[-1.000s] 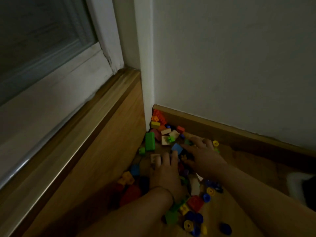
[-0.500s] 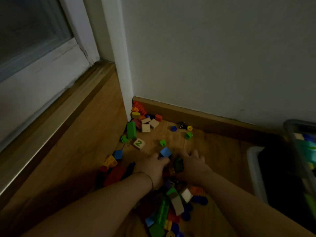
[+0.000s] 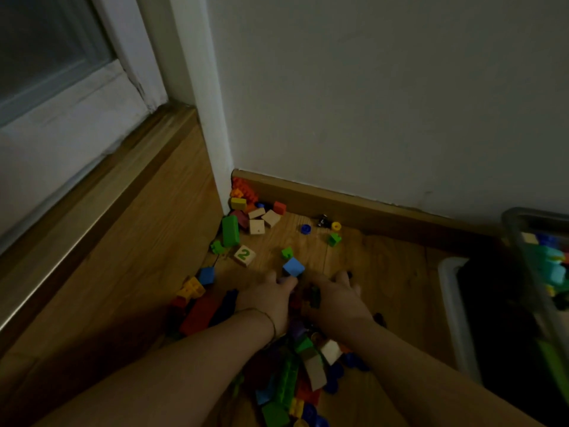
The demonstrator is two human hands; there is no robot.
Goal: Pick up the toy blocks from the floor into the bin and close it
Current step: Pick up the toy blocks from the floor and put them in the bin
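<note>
The person's two forearms (image 3: pixel 191 365) are bare as far as they show, and a thin, dark, cord-like bracelet (image 3: pixel 271 322) runs round the wrist just behind the left hand (image 3: pixel 267 298).

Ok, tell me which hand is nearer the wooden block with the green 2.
Left. The left hand lies just right of the number block and closer to the person, not touching it; the right hand is farther right, past the blue cube.
</note>
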